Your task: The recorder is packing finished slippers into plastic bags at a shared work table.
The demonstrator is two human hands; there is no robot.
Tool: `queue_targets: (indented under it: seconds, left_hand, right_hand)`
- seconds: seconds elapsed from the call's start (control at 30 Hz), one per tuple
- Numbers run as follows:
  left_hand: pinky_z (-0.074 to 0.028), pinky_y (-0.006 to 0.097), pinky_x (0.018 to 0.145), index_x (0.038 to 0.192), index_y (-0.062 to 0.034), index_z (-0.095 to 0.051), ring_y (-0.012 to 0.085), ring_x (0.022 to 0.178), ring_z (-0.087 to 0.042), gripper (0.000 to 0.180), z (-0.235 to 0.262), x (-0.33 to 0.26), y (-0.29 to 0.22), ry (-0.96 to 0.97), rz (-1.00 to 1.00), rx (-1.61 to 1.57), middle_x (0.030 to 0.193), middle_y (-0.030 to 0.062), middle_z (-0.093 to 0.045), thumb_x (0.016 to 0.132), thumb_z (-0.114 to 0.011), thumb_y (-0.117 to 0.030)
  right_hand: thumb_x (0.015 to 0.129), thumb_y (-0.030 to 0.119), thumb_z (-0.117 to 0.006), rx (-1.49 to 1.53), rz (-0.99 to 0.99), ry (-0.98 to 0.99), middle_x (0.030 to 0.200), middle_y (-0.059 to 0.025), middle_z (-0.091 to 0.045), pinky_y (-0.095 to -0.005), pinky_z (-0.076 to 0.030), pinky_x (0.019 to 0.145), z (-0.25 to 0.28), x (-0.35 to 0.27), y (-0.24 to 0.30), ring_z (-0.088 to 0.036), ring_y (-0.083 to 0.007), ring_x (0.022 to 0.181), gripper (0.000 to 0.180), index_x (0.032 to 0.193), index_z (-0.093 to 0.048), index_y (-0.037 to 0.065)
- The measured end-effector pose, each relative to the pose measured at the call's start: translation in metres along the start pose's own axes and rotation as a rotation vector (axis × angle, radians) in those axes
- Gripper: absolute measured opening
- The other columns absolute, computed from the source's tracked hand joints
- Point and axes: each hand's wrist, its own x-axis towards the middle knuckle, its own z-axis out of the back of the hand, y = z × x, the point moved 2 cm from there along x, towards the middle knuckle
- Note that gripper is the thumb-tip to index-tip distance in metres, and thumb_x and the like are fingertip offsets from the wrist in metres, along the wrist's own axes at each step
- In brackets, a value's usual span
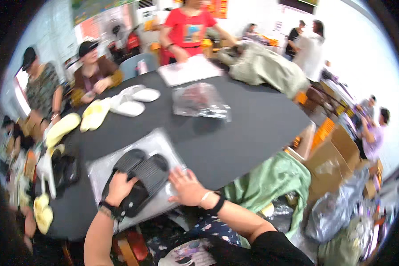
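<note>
A pair of black slide slippers (pixel 151 170) with ribbed straps lies side by side on a stack of clear plastic bags (pixel 166 144) at the near edge of the dark table. My left hand (pixel 120 188) is closed over the left slipper, its thumb pointing right; some of its fingertips are hidden. Beside the right slipper, my right hand (pixel 184 187) rests with fingers spread over the plastic, close to the slipper's edge. It holds nothing.
White slippers (pixel 127 108) and pale yellow slippers (pixel 95 114) line the left of the dark table (pixel 244 122). A bagged item (pixel 199 99) lies mid-table. Across stands a person in red (pixel 188 33); two people sit left. A green sack (pixel 270 181) and cardboard box (pixel 334 155) are right.
</note>
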Motion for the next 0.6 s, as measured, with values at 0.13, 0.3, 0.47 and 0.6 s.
queue_targets:
  seconds: [0.13,0.3,0.47,0.6]
  left_hand:
    - [-0.048,0.047,0.095,0.112,-0.0007,-0.067,0.0413,0.11,-0.059,0.044,0.001,0.002,0.016,0.008,-0.023,0.04,0.116,0.0246,-0.064,0.083,-0.071,-0.033]
    - [-0.048,0.045,0.097,0.113,0.0006,-0.066,0.0432,0.112,-0.058,0.048,0.022,-0.022,0.066,0.035,0.124,0.149,0.118,0.0247,-0.064,0.084,-0.071,-0.037]
    - [-0.053,0.049,0.082,0.089,0.0011,-0.071,0.0407,0.093,-0.066,0.041,0.111,-0.04,0.107,-0.132,0.184,0.343,0.097,0.0243,-0.068,0.08,-0.073,-0.039]
    - [-0.046,0.052,0.094,0.097,-0.0045,-0.073,0.0384,0.107,-0.06,0.036,0.23,-0.014,0.161,-0.417,0.382,0.661,0.107,0.0202,-0.067,0.076,-0.076,-0.035]
  right_hand:
    - [0.085,0.057,-0.064,-0.09,-0.02,-0.036,0.155,-0.0202,-0.034,-0.0621,-0.027,0.112,0.001,-0.003,-0.01,-0.029,-0.0376,0.146,0.088,0.146,-0.038,-0.001]
    - [0.088,0.056,-0.062,-0.103,0.001,-0.031,0.158,-0.022,-0.029,-0.0606,-0.019,0.116,-0.003,-0.008,-0.014,-0.022,-0.0415,0.148,0.088,0.146,-0.037,-0.004]
    - [0.089,0.056,-0.061,-0.104,0.004,0.023,0.16,-0.0219,-0.025,-0.0616,-0.017,0.116,-0.001,-0.008,-0.008,-0.017,-0.0416,0.149,0.09,0.148,-0.032,-0.005]
    - [0.09,0.057,-0.058,-0.086,-0.006,0.05,0.161,-0.0219,-0.023,-0.0621,-0.015,0.116,-0.006,-0.006,-0.006,-0.014,-0.0414,0.15,0.091,0.15,-0.029,-0.005]
